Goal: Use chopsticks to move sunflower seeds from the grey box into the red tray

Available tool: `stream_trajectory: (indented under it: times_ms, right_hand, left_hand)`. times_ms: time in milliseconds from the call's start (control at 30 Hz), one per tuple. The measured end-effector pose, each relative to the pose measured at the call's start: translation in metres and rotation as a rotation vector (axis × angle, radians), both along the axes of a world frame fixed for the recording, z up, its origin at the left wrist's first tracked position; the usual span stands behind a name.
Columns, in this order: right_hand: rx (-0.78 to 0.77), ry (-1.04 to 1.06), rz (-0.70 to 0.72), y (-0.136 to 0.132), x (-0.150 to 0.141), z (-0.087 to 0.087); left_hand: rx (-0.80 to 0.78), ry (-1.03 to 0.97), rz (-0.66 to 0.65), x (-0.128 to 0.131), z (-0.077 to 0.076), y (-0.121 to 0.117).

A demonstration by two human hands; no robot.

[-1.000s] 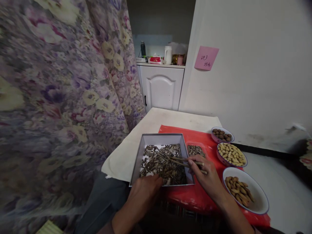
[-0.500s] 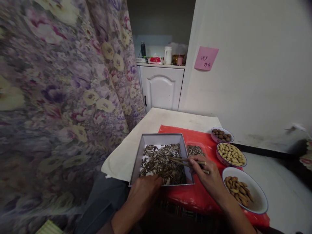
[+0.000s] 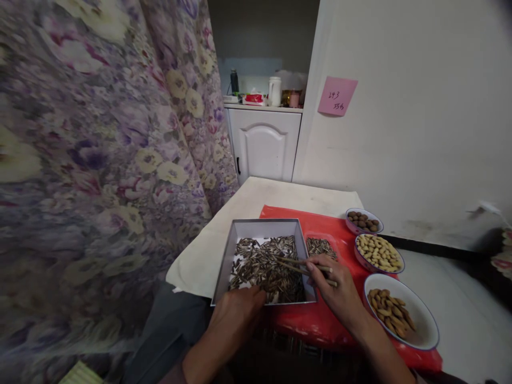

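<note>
A shallow white-and-grey box [image 3: 222, 266] holds a spread of striped sunflower seeds [image 3: 276, 266]. Over its front rim curl the fingers of my left hand [image 3: 240, 309], closed on the edge, with the fingertips partly hidden. My right hand [image 3: 334, 288] is closed around a pair of wooden chopsticks [image 3: 298, 265], whose tips reach into the seeds near the middle of the box. Whether a seed sits between the tips is too small to tell. Just right of the box, partly behind my right hand, stands a clear reddish tray [image 3: 326, 236] with more sunflower seeds in it.
Along the right side of the red plastic sheet [image 3: 280, 212] stand a bowl of round brown nuts [image 3: 363, 221], a bowl of peanuts [image 3: 378, 253] and a larger white bowl [image 3: 424, 320] of long brown nuts. A floral curtain [image 3: 120, 160] hangs left of the table.
My right hand has shifted slightly left, towards the box, with the chopsticks. Their tips stay over nearly the same spot in the seeds. My left hand has not visibly moved.
</note>
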State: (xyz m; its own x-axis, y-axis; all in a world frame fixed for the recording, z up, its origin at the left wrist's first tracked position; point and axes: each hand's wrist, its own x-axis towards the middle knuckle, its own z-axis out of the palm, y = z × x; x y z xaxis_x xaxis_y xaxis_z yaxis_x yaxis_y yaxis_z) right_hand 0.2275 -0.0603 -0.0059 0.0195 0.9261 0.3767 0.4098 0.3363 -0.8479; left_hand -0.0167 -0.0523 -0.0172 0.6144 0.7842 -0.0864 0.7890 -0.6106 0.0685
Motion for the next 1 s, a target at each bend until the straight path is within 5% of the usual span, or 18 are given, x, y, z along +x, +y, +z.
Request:
stream_trajectory:
  times_ms: [767, 1000]
  right_hand:
    - [-0.020, -0.014, 0.016, 0.001, -0.009, -0.006]
    - [-0.071, 0.132, -0.080, -0.010, 0.016, 0.021]
  left_hand:
    - [0.000, 0.039, -0.011, 0.001, -0.001, 0.001]
    - [-0.002, 0.008, -0.004, 0.001, 0.001, 0.000]
